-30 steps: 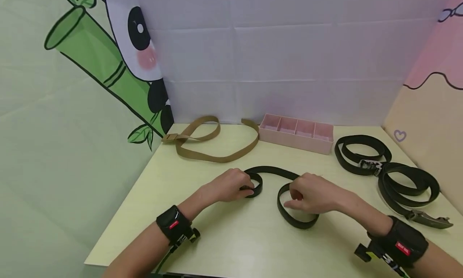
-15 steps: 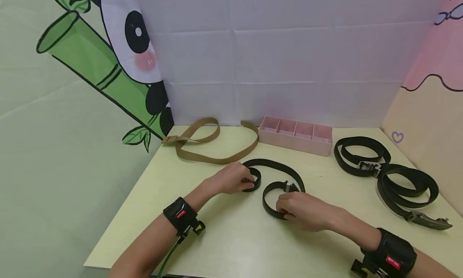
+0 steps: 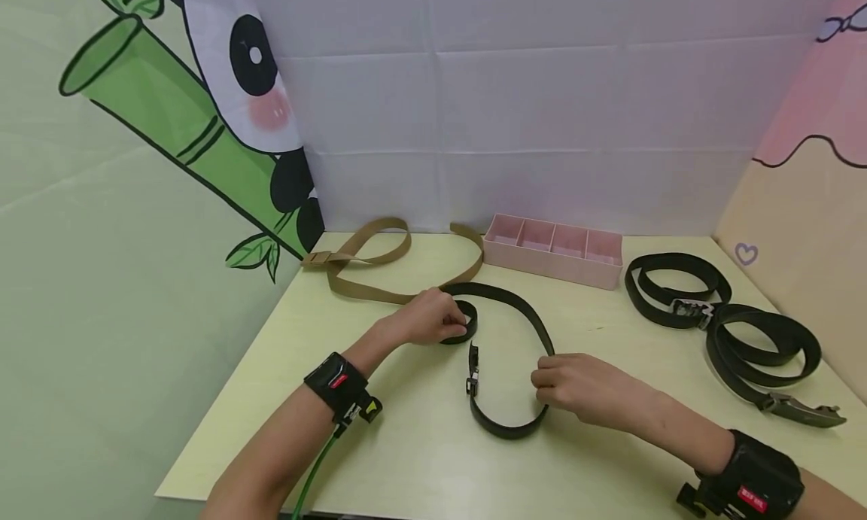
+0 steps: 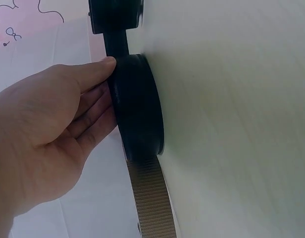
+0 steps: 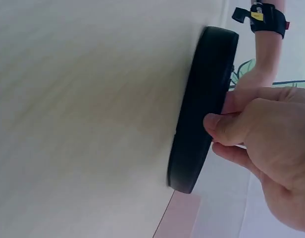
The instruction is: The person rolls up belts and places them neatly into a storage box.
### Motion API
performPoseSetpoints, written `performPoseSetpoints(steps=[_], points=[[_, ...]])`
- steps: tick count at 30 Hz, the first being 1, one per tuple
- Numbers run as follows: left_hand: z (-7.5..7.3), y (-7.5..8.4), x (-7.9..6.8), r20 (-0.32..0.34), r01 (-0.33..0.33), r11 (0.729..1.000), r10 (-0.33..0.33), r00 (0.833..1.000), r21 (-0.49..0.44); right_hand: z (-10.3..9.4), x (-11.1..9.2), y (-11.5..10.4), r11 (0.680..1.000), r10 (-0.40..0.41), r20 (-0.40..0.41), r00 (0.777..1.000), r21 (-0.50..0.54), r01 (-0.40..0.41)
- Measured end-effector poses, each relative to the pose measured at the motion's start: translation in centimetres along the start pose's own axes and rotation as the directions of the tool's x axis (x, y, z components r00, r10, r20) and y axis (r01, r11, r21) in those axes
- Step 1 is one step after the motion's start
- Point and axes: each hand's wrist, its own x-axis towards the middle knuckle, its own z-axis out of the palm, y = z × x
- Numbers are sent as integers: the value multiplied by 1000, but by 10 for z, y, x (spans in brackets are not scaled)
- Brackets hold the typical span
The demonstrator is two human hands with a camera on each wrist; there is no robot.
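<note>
A black belt (image 3: pixel 511 296) stands on its edge across the middle of the table. My left hand (image 3: pixel 428 318) holds its small coiled end; in the left wrist view the thumb and fingers pinch the coil (image 4: pixel 137 106) at its upper edge. My right hand (image 3: pixel 582 388) pinches the strap farther along, thumb on the outer face of the black band (image 5: pixel 204 109) in the right wrist view. From there the strap curves toward the front and round to the left, ending in a metal buckle (image 3: pixel 472 377) that stands free between the hands.
A tan webbing belt (image 3: pixel 379 290) lies in loose loops behind my left hand. Against the back wall stands a pink box (image 3: pixel 552 264) with several compartments. Two more black belts, one coiled (image 3: pixel 677 263) behind the other coiled belt (image 3: pixel 772 317), lie at the right.
The buckle end has swung from a closed loop out to the left, into an open curve. My right hand has shifted its hold along the strap; the left hand has drifted back and left with the coil.
</note>
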Motion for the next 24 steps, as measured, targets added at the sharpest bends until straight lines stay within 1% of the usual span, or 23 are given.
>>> performPoseSetpoints(steps=[2, 4, 6, 8, 10, 12, 14, 16, 18, 19, 21, 22, 24], points=[[-1, -1, 1, 6, 12, 1000, -12, 1000, 2, 4, -3, 1, 1000, 6, -34, 999, -4, -6], [-1, -1, 1, 10, 14, 1000, -14, 1000, 7, 4, -4, -1, 996, 52, -34, 998, 75, -49], [-1, 0, 2, 13, 13, 1000, -13, 1000, 9, 2, -2, -5, 979, 120, -14, 993, 170, -116], [-1, 1, 2, 12, 16, 1000, -16, 1000, 8, -1, 4, -12, 950, 200, 11, 980, 242, -197], [-2, 2, 2, 13, 25, 1000, -25, 1000, 8, -1, 15, -20, 918, 292, 15, 956, 277, -284], [-3, 3, 2, 10, 30, 999, -30, 999, 11, 1, 30, -28, 887, 382, 5, 924, 278, -368], [-3, 4, 1, 8, 32, 999, -32, 999, 25, 5, 48, -34, 855, 461, -12, 887, 276, -440], [-2, 5, 1, 7, 27, 999, -27, 1000, 34, 9, 66, -39, 825, 518, -16, 855, 273, -494], [-2, 6, 2, 6, 27, 999, -27, 1000, 43, 15, 82, -42, 805, 551, -15, 834, 271, -527], [-2, 6, 1, 6, 28, 999, -28, 1000, 46, 17, 89, -43, 801, 560, -16, 828, 264, -537], [-2, 6, 0, 2, 23, 999, -23, 1000, 41, 22, 99, -44, 802, 561, -20, 827, 259, -538], [-3, 7, -1, 1, 19, 999, -19, 1000, 37, 24, 101, -45, 808, 555, -29, 831, 254, -531], [-3, 6, -2, 1, 11, 1000, -11, 1000, 29, 25, 101, -45, 827, 529, -47, 847, 251, -503]])
